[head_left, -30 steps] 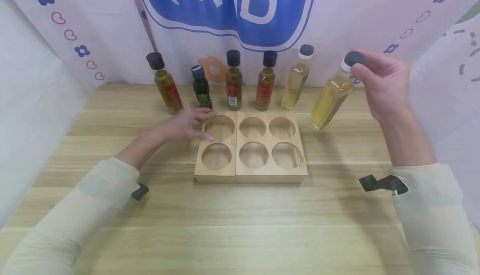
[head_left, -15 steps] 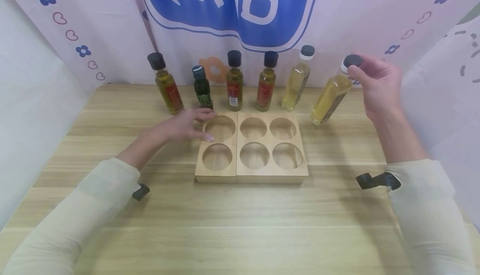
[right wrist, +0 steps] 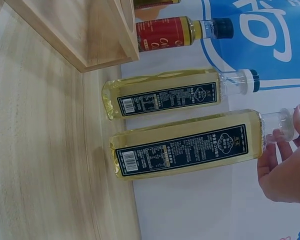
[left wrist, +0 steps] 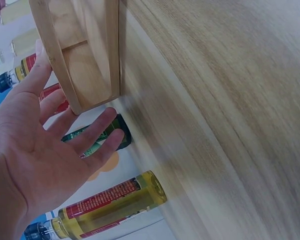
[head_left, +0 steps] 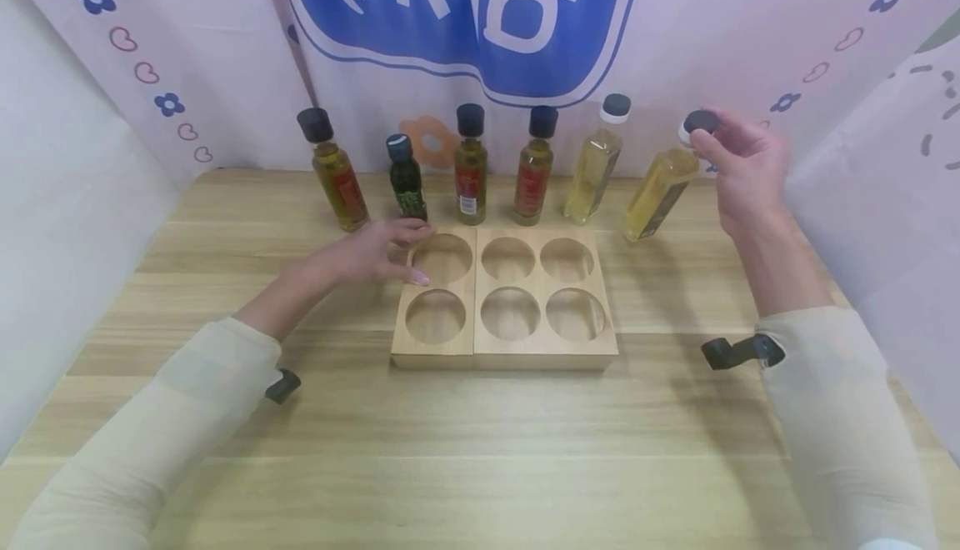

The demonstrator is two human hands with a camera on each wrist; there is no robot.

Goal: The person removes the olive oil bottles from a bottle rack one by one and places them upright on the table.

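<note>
At the right, my right hand (head_left: 752, 168) pinches the cap end of a square bottle of pale yellow oil (head_left: 660, 192). The right wrist view has this bottle (right wrist: 185, 145) with a dark label, close beside a like bottle (right wrist: 165, 93). My left hand (head_left: 367, 254) rests, fingers spread and fairly straight, at the left back corner of a light wooden holder (head_left: 474, 342) with several round holes. In the left wrist view its fingertips touch the holder's edge (left wrist: 70, 92). Just behind that hand stands a small dark green bottle (head_left: 407, 179), its base partly hidden.
Along the back of the wooden table (head_left: 480, 450) stand red-labelled oil bottles at left (head_left: 341, 183), middle (head_left: 470, 171) and right of middle (head_left: 533, 171). The other pale oil bottle (head_left: 595, 168) is right of them. A printed cloth (head_left: 675, 33) hangs behind.
My right hand has moved left and slightly back with the pale oil bottle, whose base has shifted towards the back. The left hand stays at the holder.
</note>
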